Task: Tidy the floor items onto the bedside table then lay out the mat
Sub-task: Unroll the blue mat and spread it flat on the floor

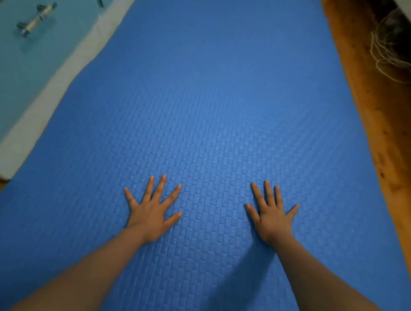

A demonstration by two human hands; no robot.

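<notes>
A blue textured mat (216,84) lies unrolled flat on the floor and fills most of the view, running away from me. My left hand (152,208) presses palm down on the mat with its fingers spread and straight. My right hand (272,213) presses flat on the mat beside it, fingers spread too. Neither hand holds anything. The bedside table is not in view.
A wooden edge (379,122) runs along the mat's right side, with a tangle of pale string (388,56) behind it. To the left is a pale strip (59,84) and a teal surface (17,67) bearing a small dumbbell-shaped object (37,19).
</notes>
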